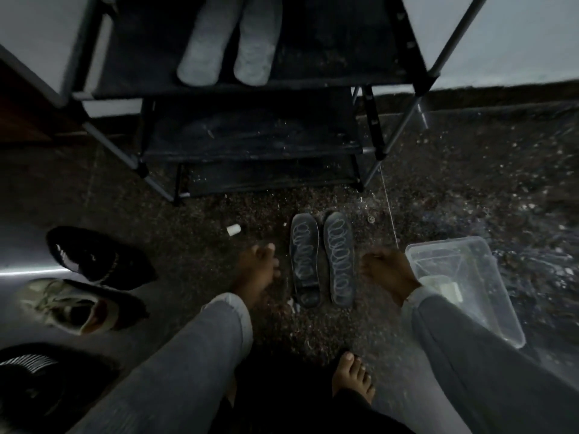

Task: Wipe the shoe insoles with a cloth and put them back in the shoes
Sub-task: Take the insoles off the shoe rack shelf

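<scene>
Two dark insoles (322, 260) lay side by side on the speckled floor (438, 189), between the left hand (257, 272) and the right hand (387, 274). Both hands hung above the floor with fingers loosely curled, holding nothing. A clear plastic tub (488, 286) sat just right of the right hand; shoes (84, 283) lay well left of the left hand.

Two insoles (321, 258) lie side by side on the floor (438, 183) before the rack (250, 126); shoes (91, 283) left, tub (470, 277) right.
</scene>
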`<state>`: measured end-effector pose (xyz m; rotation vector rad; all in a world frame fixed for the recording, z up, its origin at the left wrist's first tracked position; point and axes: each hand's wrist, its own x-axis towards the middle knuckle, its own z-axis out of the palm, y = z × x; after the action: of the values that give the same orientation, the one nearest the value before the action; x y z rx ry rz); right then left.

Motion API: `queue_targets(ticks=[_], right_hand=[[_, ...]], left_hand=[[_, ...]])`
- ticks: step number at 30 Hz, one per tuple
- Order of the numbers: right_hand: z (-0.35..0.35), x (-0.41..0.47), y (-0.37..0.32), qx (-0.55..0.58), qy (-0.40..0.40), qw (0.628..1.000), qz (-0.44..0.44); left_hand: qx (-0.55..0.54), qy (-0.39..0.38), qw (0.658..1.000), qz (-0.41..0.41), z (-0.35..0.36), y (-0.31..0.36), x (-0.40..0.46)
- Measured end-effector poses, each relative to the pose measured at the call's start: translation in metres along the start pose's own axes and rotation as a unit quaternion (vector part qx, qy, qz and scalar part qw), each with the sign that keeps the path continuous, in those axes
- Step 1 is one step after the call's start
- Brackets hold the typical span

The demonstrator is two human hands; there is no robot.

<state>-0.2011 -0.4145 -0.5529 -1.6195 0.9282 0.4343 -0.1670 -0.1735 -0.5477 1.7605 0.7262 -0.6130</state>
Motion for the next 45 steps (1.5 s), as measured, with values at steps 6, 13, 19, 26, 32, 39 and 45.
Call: queue_targets(ticks=[6,13,19,26,32,39,45], right_hand=[[0.008,-0.048,-0.104,0.013,-0.015,0.994,-0.109],[0.041,-0.094,-0.229,0.034,-0.009,0.972,-0.232],[0.097,-0.088,-0.290,-0.001,0.034,0.958,-0.286],[0.140,-0.049,-0.317,-0.102,0.118,0.938,-0.310],[0.153,-0.020,-0.311,-0.166,0.142,0.939,-0.265],[0.152,-0.011,-0.310,-0.159,0.177,0.937,-0.257],[0.149,-0.007,-0.313,-0.142,0.150,0.942,-0.266]], left_hand=[[-0.037,0.035,0.993,0.102,-0.047,0.090,-0.024],[-0.074,0.090,0.972,0.204,-0.110,0.194,-0.043],[0.017,0.171,0.947,0.270,-0.154,0.239,-0.017],[0.167,0.197,0.926,0.277,-0.167,0.256,0.020],[0.233,0.216,0.918,0.239,-0.165,0.259,0.051],[0.237,0.245,0.911,0.233,-0.157,0.262,0.059],[0.178,0.241,0.920,0.253,-0.150,0.260,0.058]])
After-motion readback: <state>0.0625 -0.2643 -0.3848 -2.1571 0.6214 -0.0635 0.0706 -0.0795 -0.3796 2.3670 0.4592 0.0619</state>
